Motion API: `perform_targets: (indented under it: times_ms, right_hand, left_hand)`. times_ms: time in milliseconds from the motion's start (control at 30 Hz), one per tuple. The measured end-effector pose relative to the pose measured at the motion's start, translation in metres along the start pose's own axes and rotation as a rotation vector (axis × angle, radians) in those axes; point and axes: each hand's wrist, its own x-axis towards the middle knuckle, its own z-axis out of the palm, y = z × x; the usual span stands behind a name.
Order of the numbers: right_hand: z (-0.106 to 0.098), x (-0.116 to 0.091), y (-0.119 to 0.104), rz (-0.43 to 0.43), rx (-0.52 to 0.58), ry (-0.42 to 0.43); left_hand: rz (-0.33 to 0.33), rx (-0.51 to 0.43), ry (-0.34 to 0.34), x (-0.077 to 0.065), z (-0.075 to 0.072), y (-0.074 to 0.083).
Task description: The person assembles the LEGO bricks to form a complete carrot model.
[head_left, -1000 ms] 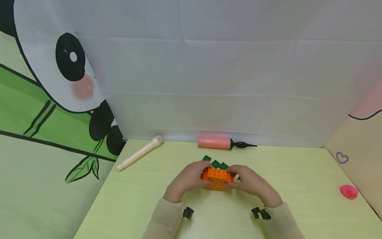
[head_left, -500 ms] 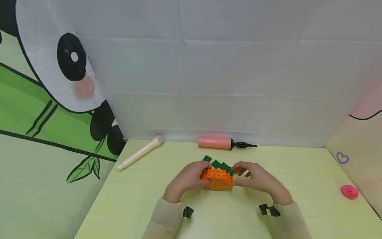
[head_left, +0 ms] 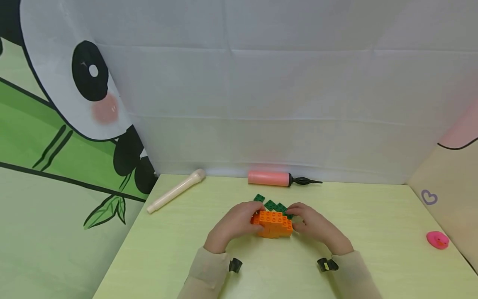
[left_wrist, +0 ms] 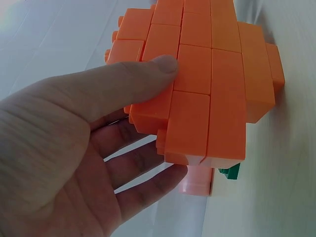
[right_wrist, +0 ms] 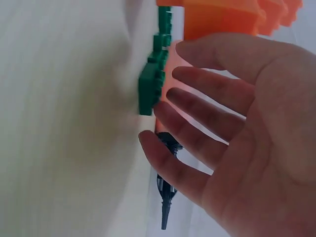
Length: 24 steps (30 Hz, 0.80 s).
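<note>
An assembly of orange toy bricks (head_left: 275, 225) stands studs up on the table, stepped at its sides. My left hand (head_left: 237, 221) grips its left end. In the left wrist view the thumb lies across the brick faces (left_wrist: 192, 69), with the other fingers behind. Just off the right end is my right hand (head_left: 317, 226), fingers parted and relaxed, nothing held. In the right wrist view its fingertips are close to a row of green bricks (right_wrist: 146, 89), and the thumb is below the orange bricks (right_wrist: 217, 19). Several green bricks (head_left: 270, 205) lie behind the assembly, some hidden by it.
A pink hand pump (head_left: 268, 178) with a black nozzle lies at the table's back edge. To its left rests a cream-coloured stick (head_left: 175, 192) with a thicker end. A pink toy duck (head_left: 437, 240) sits near the right edge. A white cloth wall (head_left: 284, 104) rises behind.
My right hand let go of the orange assembly's right end, drew away to the right, then came back towards the green bricks. The left hand has kept its grip in place.
</note>
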Motion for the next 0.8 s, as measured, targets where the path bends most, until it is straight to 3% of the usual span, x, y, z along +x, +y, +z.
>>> perform_targets:
  times_ms: [167,800]
  right_hand:
    - [0.0072,0.0044,-0.002,0.029,-0.085,-0.01]
    - [0.0112,0.0024,-0.0056,0.133,-0.13,0.053]
  left_hand:
    - [0.007,-0.003,0.004,0.0,-0.0005,0.0005]
    - [-0.006,-0.01,-0.003,-0.0015,-0.0022,0.0036]
